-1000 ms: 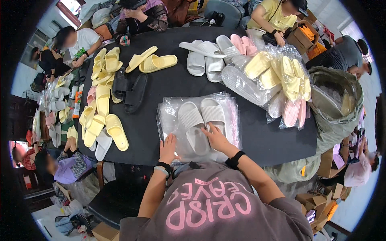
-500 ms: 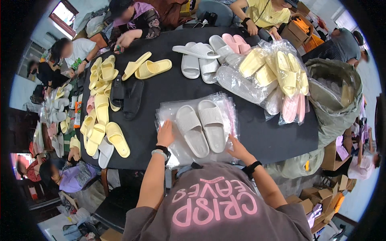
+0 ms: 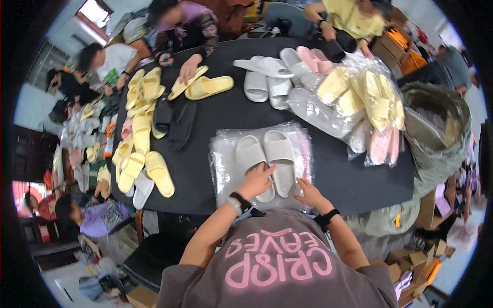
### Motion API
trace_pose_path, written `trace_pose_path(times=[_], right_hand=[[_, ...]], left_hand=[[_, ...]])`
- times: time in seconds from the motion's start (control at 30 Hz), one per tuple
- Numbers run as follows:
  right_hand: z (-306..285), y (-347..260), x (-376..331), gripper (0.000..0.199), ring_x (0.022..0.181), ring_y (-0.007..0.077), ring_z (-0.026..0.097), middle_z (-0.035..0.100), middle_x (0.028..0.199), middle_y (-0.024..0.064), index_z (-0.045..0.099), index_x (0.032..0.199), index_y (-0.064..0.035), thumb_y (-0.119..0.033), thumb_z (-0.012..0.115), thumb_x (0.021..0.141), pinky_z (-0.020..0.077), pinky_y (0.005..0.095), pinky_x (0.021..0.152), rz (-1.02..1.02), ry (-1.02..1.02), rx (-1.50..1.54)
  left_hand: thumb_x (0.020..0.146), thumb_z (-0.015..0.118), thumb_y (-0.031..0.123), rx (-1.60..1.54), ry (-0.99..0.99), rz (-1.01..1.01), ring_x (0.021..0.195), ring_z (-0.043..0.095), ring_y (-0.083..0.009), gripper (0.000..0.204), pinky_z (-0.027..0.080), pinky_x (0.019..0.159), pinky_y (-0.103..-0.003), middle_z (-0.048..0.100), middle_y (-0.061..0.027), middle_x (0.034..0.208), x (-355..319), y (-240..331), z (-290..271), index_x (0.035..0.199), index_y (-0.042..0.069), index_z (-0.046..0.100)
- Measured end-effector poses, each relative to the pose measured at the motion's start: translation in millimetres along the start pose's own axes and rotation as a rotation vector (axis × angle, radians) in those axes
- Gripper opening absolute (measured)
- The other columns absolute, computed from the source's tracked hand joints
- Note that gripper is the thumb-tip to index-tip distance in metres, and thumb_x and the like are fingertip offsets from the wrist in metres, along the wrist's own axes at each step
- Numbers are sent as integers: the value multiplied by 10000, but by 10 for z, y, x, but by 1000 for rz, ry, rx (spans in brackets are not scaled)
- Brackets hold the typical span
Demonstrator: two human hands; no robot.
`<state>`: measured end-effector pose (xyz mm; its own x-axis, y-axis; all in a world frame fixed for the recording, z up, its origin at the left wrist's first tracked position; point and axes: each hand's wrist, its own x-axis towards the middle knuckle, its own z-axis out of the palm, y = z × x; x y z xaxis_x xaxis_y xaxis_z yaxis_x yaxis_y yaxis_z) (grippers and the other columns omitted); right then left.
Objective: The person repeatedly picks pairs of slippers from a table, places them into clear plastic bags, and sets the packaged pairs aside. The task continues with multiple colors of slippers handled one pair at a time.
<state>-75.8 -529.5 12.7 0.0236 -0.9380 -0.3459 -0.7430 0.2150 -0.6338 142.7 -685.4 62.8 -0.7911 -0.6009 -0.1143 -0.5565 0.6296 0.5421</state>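
Observation:
A pair of grey slippers, the left one (image 3: pixel 249 152) and the right one (image 3: pixel 280 149), lies side by side on a stack of clear plastic bags (image 3: pixel 224 154) close to my body. My left hand (image 3: pixel 257 183) is over the left slipper, its fingers apart and reaching to the inner edge of the right one. It grips nothing that I can see. Beside the heel of the right slipper, my right hand (image 3: pixel 309 195) rests open over the bags, fingers stretched out. Part of the left slipper is hidden under my left hand.
Loose yellow slippers (image 3: pixel 159 173) and a black pair (image 3: pixel 182 127) lie at the left of the black table (image 3: pixel 359 185). Bagged slippers (image 3: pixel 377 100) are heaped at the right, beside a large sack (image 3: pixel 436 115). Across the table, a co-worker's hand (image 3: pixel 191 69) touches a yellow slipper.
My left hand has moved right, from the bags' left edge onto the slippers. My right hand stays near the right slipper. A co-worker's hand has reached to a yellow slipper. The view has shifted slightly.

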Motion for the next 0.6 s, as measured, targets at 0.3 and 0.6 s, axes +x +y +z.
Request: trace_pose_path(times=[0.3,0.6], right_hand=[[63,-5,9,734,1267,404,387,362,1387,271,329,1378,11,-249,670,783,358,415,1037,-5,-22,7],[89,-18,-5,739,1284,429,350,327,1391,302,287,1402,-6,-225,654,798,341,419,1053,-7,-61,-76]], left_hand=[[829,605,201,-90,210,-189,982,533,-358,315,438,820,-464,552,-172,990,-162,-226,-59,1088,28,557],[789,621,140,313,533,-440,871,532,-384,170,429,739,-480,539,-195,899,-1431,-1474,-1351,862,-7,576]])
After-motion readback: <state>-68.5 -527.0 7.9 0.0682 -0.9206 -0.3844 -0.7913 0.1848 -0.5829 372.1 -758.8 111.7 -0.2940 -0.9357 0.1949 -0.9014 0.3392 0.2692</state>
